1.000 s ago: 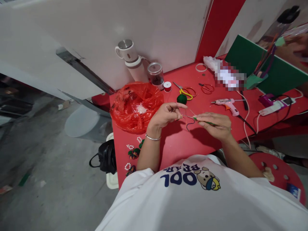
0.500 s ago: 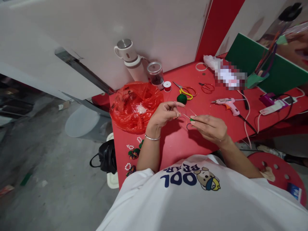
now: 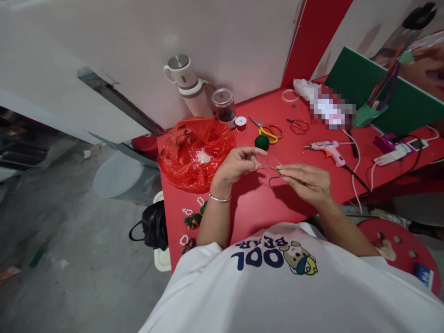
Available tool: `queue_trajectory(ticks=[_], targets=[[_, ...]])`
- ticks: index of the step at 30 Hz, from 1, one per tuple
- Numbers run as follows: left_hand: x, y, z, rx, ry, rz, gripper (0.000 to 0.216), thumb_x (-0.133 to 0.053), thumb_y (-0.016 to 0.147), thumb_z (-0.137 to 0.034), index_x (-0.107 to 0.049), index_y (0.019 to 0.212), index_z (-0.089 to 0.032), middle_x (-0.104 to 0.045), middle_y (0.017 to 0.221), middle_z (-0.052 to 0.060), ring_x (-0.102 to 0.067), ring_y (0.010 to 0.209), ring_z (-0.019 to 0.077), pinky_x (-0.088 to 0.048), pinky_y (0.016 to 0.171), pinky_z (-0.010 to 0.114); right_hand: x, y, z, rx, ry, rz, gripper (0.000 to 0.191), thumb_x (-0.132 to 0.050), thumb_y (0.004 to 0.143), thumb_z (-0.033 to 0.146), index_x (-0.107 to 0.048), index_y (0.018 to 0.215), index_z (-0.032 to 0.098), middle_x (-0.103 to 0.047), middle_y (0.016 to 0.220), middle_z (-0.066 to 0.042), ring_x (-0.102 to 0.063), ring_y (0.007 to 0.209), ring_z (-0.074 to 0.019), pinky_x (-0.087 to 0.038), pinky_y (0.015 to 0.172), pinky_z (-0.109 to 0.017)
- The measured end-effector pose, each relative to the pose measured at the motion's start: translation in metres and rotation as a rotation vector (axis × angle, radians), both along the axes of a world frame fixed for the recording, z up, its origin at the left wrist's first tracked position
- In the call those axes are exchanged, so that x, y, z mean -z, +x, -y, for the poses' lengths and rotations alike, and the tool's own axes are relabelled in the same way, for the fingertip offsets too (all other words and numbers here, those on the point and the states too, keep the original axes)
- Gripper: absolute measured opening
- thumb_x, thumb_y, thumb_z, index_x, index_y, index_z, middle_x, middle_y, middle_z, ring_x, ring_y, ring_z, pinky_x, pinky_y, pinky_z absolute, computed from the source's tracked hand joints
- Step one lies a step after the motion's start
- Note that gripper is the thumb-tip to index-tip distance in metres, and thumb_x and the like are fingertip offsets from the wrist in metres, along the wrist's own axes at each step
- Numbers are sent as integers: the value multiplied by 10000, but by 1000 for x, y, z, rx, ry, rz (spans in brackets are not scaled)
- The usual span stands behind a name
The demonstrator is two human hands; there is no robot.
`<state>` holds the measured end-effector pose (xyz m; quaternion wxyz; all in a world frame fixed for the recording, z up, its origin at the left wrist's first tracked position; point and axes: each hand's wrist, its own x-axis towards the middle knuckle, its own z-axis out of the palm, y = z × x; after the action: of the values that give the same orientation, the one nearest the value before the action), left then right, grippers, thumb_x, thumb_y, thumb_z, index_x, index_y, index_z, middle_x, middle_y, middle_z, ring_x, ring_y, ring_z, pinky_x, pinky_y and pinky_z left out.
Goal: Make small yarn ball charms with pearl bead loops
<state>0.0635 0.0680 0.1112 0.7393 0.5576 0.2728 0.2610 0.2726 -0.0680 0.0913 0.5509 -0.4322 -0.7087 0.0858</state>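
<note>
My left hand (image 3: 239, 164) hovers over the red table (image 3: 256, 203), fingers pinched on a thin thread (image 3: 268, 167); a silver bangle circles its wrist. My right hand (image 3: 305, 181) is closed round a green-handled needle tool (image 3: 277, 169) whose tip points at the left fingers. A dark loop of thread (image 3: 271, 181) hangs between the hands. A green yarn ball (image 3: 262, 142) lies just beyond them.
A red plastic bag (image 3: 194, 152) with white beads sits at the left. Behind stand a white jug (image 3: 187, 83), a clear jar (image 3: 224, 107), a red spool (image 3: 240, 123), two scissors (image 3: 267, 132), a glue gun (image 3: 328, 150) with cords. Bead pieces (image 3: 190, 222) lie near the table edge.
My right hand slid slightly left toward the left hand, then eased back right; the needle tip stays close to the left fingers. The left hand has hardly moved.
</note>
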Motion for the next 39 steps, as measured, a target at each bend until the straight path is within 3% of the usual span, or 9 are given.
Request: queue_trajectory(ticks=[6,12,18,20,24,26,30,34,39], targets=[[3,3,1,4,-1,16,430,-732,561,-163,-793,984,-121,-651,604,-25,-440,477,47,-247,468,219,-2,-8,2,162,-34,-21,216,-742,921,186,-840,1053,326,-849,1008,-7,-826,886,-205,-698,835,-363],[1,2,1,-33,27,-10,404,-744,577,-177,-789,975,-123,-604,567,-45,-409,479,45,-257,477,220,-1,-8,3,152,-39,32,167,-772,902,231,-843,1022,323,-848,1006,-11,-828,886,-217,-698,839,-368],[1,7,4,-48,80,-35,424,-696,565,-151,-788,979,-123,-643,614,-28,-497,549,67,-362,552,228,-1,-16,5,302,-204,-198,148,-735,952,278,-838,1058,289,-850,950,-24,-819,764,-201,-694,765,-342],[1,6,3,-37,62,-26,432,-687,558,-155,-790,976,-122,-657,623,-19,-496,538,69,-349,537,228,1,-14,4,284,-176,-147,154,-733,951,272,-835,1064,294,-850,973,-24,-823,797,-205,-697,788,-351],[3,3,-1,-43,27,3,408,-723,571,-179,-797,968,-119,-629,586,-28,-442,484,56,-279,491,224,2,-5,2,77,7,133,255,-772,900,204,-819,1119,326,-835,1131,-25,-822,970,-213,-693,889,-372],[4,2,-1,-54,36,5,400,-722,570,-170,-800,960,-122,-624,578,-33,-447,487,56,-282,495,222,0,-2,2,45,28,142,267,-766,901,191,-816,1127,324,-837,1119,-26,-823,963,-209,-694,877,-365],[5,2,-1,-38,61,14,404,-685,560,-154,-798,947,-118,-658,608,-15,-510,534,73,-351,546,229,-4,-5,4,124,-39,4,183,-753,915,202,-841,1031,312,-850,995,-15,-827,882,-204,-695,848,-348],[5,2,-1,-19,78,2,412,-683,571,-157,-791,967,-115,-644,608,-19,-514,550,78,-374,569,240,-3,-7,7,182,-228,-240,119,-778,917,270,-849,1009,299,-849,950,-15,-825,816,-207,-703,787,-341],[4,0,-1,-27,101,-6,415,-673,583,-165,-789,979,-123,-650,633,-19,-503,560,76,-378,580,246,2,-3,3,137,-413,-593,154,-841,869,372,-839,979,265,-829,816,-11,-802,678,-201,-709,649,-331]])
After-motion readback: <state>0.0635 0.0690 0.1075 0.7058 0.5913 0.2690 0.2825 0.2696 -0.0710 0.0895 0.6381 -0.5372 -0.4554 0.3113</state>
